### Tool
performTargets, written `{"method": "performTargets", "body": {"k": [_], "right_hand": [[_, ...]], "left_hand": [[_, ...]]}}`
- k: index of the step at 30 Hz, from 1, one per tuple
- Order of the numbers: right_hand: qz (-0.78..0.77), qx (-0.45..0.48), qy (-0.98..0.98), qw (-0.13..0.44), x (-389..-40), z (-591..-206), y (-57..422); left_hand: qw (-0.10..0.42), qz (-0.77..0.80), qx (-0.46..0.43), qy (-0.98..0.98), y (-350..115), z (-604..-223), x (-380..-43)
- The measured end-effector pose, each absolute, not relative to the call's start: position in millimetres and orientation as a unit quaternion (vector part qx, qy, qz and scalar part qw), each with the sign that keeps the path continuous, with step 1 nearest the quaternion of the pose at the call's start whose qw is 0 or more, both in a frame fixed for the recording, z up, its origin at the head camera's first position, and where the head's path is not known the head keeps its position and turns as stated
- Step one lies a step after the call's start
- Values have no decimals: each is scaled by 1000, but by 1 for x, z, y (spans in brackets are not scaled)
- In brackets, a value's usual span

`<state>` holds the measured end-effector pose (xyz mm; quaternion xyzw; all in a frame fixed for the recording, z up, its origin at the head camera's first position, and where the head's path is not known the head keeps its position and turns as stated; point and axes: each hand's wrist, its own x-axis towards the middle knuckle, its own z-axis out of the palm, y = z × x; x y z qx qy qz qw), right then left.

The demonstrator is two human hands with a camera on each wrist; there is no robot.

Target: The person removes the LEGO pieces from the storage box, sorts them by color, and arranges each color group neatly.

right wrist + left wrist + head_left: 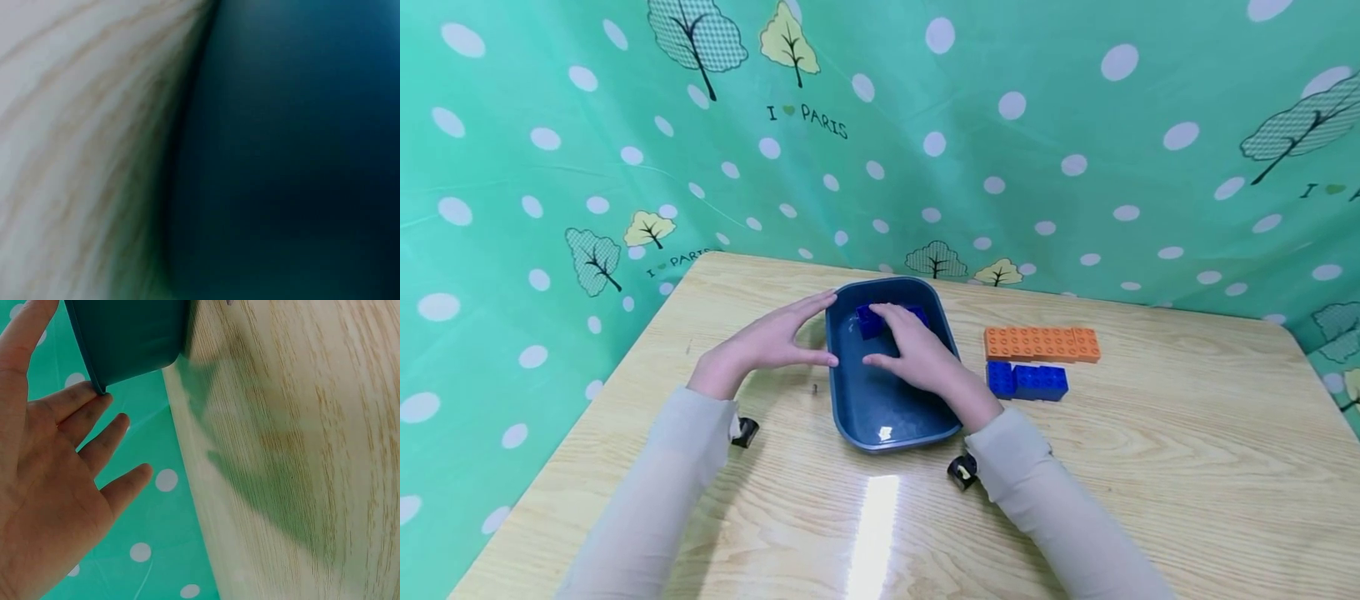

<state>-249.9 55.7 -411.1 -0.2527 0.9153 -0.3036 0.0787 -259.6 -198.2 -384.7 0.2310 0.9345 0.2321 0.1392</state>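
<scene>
A dark blue plastic bin (880, 408) stands on the table with blue toy bricks (869, 323) at its far end. My left hand (767, 340) is at the bin's left side, thumb and fingertips spread at the rim. In the left wrist view, the fingers of that hand (62, 469) are extended and some touch the bin's edge (131, 344). Over the bin reaches my right hand (917, 350), thumb and fingers apart, fingertips by the blue bricks and partly covering them. The right wrist view shows only the blurred bin wall (281, 150), not the hand.
Right of the bin lie a row of orange bricks (1041, 343) and, nearer me, several joined blue bricks (1028, 381). Behind the wooden table (1187, 433) hangs a green dotted curtain (1060, 108). Black wrist cameras (962, 472) sit under both cuffs.
</scene>
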Motion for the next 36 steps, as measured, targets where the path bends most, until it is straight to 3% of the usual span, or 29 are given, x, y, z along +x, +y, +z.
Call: {"method": "performTargets", "body": {"k": [5,15,27,36], "right_hand": [[-319,-262,910,42,-249,-411,56],[-257,-318,912,35,-247,-412,53],[-301,-289,903,97,-246,-412,53],[-211,-339,914,75,-246,-414,52]], "left_hand": [[142,229,230,935,-198,-383,-260],[138,231,232,935,-199,-384,-259],[137,238,232,933,-198,-384,-259],[141,232,230,935,-197,-384,-260]]}}
